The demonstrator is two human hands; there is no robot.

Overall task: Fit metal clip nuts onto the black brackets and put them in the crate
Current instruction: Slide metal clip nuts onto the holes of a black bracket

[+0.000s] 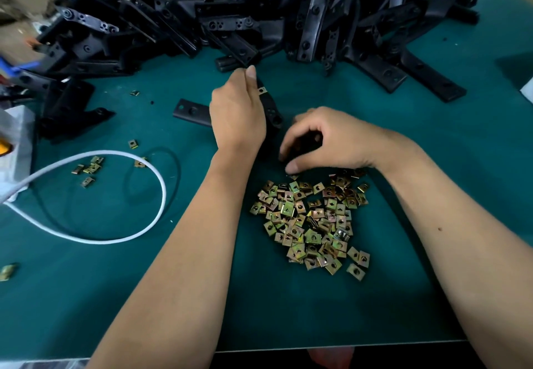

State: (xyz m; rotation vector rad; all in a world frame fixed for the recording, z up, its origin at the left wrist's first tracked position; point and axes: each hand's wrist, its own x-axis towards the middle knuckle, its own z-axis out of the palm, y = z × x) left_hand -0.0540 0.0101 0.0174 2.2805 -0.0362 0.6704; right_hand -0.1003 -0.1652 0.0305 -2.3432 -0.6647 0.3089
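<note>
A black bracket [269, 106] with one clip nut fitted is gripped by the left hand [238, 112], while another nut is pinched from the pile [311, 224] by the right hand [326, 140], probably to be pushed on next.

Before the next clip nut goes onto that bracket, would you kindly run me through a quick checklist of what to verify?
1. Bracket held: ok, the left hand grips it.
2. One clip nut already fitted near the bracket's far end: ok.
3. Right hand has a fresh nut: cannot tell, its fingertips reach the near edge of the nut pile, the pinch is hidden.
4. Nut supply: ok, plenty left.
5. More brackets waiting: ok.
6. Crate within reach: cannot tell, none in view.
</note>
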